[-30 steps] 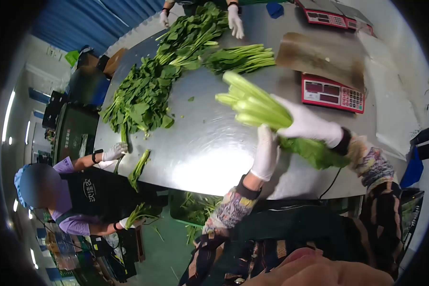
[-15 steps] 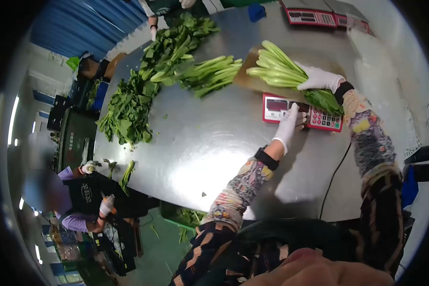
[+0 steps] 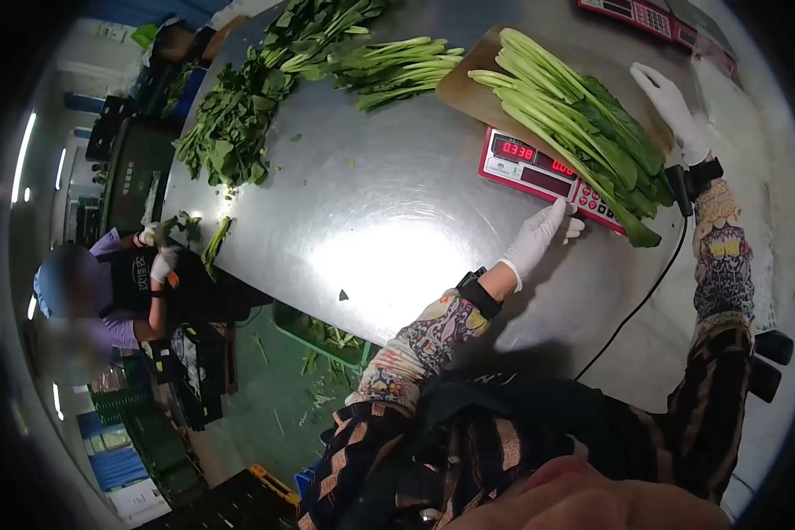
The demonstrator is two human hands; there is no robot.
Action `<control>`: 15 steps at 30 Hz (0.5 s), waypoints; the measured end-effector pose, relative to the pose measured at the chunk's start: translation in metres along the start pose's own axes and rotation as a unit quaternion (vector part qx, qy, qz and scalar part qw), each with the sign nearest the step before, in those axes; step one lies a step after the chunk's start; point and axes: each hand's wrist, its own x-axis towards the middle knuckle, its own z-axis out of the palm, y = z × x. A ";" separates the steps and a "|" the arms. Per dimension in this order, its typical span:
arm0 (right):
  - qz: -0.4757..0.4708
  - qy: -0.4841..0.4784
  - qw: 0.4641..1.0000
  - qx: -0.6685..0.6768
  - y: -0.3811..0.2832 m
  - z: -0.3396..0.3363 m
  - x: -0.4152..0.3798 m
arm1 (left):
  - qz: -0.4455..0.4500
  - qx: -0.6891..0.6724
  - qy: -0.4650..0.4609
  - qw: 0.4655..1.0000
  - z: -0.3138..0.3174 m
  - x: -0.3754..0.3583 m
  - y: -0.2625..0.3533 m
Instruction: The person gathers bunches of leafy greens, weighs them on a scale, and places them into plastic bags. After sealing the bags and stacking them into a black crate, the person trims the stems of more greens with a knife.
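A bunch of leafy greens with long pale stems (image 3: 583, 124) lies across the tan pan (image 3: 477, 84) of a red-and-white digital scale (image 3: 514, 170). Its leaves hang over part of the keypad, and the lit display shows 0.338 in red. My left hand (image 3: 539, 240), in a white glove, is at the scale's front edge below the keys, fingers partly extended and holding nothing. To the right of the greens, my gloved right hand (image 3: 676, 110) is open and apart from them, fingers stretched out.
More greens (image 3: 397, 71) and a leafy heap (image 3: 234, 128) lie on the metal table (image 3: 327, 203). A second scale (image 3: 636, 13) stands at the back right. A black cable (image 3: 636, 305) runs by the scale. At left, a co-worker (image 3: 132, 283) handles greens; a green crate (image 3: 318, 336) holds trimmings.
My right hand has let go of the greens and moved right; they now lie spread on the pan. My left hand has drawn back from the scale's panel. The display has lit up.
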 end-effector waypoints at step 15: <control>0.057 0.086 0.992 0.072 -0.079 0.050 -0.119 | 0.068 0.074 0.062 0.993 -0.012 -0.026 0.067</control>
